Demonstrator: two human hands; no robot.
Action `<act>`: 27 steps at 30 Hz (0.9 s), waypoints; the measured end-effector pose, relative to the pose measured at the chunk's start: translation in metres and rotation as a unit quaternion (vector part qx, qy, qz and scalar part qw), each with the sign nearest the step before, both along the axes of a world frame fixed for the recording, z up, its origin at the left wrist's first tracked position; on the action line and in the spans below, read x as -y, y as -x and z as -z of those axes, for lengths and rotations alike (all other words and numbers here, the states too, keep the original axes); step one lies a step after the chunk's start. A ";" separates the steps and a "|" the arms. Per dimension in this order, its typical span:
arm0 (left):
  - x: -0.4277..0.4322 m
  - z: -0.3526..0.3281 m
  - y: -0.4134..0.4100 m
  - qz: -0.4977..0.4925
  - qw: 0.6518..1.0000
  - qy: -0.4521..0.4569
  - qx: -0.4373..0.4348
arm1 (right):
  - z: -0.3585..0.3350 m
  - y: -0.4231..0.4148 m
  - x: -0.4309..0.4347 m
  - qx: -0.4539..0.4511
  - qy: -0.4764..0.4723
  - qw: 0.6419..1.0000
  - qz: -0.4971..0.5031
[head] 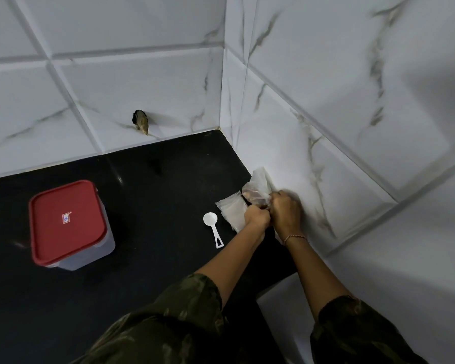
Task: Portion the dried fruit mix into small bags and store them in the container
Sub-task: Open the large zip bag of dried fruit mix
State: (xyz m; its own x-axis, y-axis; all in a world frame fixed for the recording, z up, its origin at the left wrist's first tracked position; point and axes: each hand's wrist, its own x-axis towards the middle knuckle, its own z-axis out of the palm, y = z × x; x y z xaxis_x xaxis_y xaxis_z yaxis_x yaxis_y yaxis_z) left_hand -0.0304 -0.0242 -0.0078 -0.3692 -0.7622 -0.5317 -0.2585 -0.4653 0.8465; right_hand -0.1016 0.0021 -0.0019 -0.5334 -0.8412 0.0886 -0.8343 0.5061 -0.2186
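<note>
A clear bag of dried fruit mix (256,191) stands against the right wall on the black counter (147,185). My left hand (256,216) and my right hand (285,208) are side by side at its lower edge, and both grip the bag's plastic with curled fingers. Several small empty clear bags (233,207) lie flat just left of my left hand. A white measuring scoop (212,228) lies on the counter beside them. The clear container (100,243) with its red lid (67,222) on stands at the left.
White marble-look tiled walls meet in a corner behind the counter. A dark hole in the back wall (141,122) sits above the counter. The counter's edge steps in at the lower right (273,287), below my right forearm.
</note>
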 end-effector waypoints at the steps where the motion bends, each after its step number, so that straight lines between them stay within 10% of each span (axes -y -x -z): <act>1: 0.001 -0.003 -0.002 -0.004 1.000 -0.001 -0.012 | -0.003 -0.001 0.001 -0.002 0.009 1.000 -0.002; 27: 0.065 -0.021 -0.182 -0.158 0.977 0.099 0.101 | -0.036 -0.175 0.066 0.113 0.110 0.978 -0.134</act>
State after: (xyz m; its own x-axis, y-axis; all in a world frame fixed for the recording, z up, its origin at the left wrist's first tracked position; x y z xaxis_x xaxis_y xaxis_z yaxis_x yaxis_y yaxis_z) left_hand 0.1521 -0.0887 0.0132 -0.0007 -0.9166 -0.3998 -0.3002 -0.3811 0.8744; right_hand 0.0733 -0.0635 0.0338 -0.3239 -0.9271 0.1885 -0.8479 0.1960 -0.4926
